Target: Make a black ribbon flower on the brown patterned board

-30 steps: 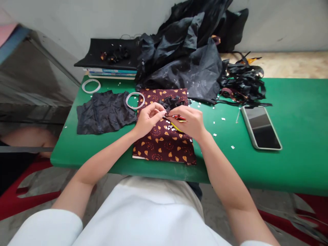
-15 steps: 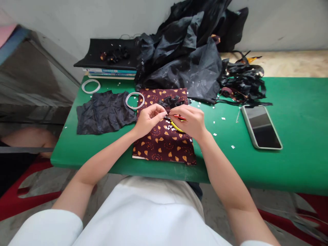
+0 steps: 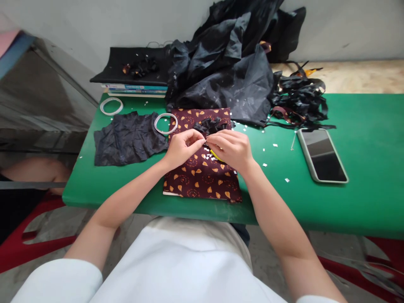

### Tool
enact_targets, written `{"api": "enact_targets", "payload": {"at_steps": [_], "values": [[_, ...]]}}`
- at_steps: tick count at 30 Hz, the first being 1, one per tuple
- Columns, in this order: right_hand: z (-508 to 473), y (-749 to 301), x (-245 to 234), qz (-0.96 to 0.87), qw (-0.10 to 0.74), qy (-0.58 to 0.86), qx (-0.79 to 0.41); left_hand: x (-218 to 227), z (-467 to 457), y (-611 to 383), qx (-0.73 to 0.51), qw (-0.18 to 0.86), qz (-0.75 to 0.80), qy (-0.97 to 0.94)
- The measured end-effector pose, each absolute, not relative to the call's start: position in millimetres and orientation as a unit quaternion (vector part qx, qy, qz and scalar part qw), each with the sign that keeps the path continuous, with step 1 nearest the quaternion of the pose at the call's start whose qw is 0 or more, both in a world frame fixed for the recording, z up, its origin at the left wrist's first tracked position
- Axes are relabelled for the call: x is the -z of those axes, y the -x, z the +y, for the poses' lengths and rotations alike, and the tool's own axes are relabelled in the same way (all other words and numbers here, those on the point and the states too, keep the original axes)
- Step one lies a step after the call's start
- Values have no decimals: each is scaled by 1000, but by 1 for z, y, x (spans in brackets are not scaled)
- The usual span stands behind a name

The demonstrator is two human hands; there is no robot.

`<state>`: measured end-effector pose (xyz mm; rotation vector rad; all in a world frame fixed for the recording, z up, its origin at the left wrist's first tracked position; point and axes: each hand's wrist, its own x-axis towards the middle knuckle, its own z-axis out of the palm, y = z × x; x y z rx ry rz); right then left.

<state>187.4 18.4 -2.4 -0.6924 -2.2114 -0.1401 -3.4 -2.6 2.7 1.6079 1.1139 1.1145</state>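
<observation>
Over the maroon leaf-print cloth [image 3: 202, 179], the fingertips of my left hand [image 3: 183, 149] and my right hand [image 3: 233, 147] meet in a pinch. Whatever lies between them is too small and hidden to make out. Just beyond the fingers is a bunch of gathered black fabric [image 3: 211, 125] on the cloth. Part of a curved yellow handle [image 3: 216, 156] shows beneath my right hand; the rest of that tool is covered. Tiny white pieces [image 3: 207, 157] lie scattered on the cloth below my fingertips.
Two tape rolls [image 3: 111, 106] and a creased black fabric piece [image 3: 128, 141] lie left. Behind are a black fabric heap [image 3: 221, 84], books [image 3: 135, 89] and black strips [image 3: 299, 99]. A phone [image 3: 322, 155] lies right on the green table [image 3: 372, 168]. Someone's leg [image 3: 38, 170] shows at left.
My right hand has shifted slightly left, closer to my left fingertips. The red piece seen at its fingers before is now hidden, and less of the yellow handle shows.
</observation>
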Motion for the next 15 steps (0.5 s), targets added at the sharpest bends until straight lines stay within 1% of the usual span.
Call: {"api": "enact_targets", "payload": {"at_steps": [7, 11, 15], "values": [[17, -189, 1, -882, 383, 258, 94, -3, -2, 3, -449, 425, 449, -644], [18, -189, 2, -883, 390, 235, 119, -2, -1, 3, -448, 421, 446, -650], [19, -189, 2, -886, 370, 240, 147, -2, -1, 4, -445, 393, 447, -670]]}}
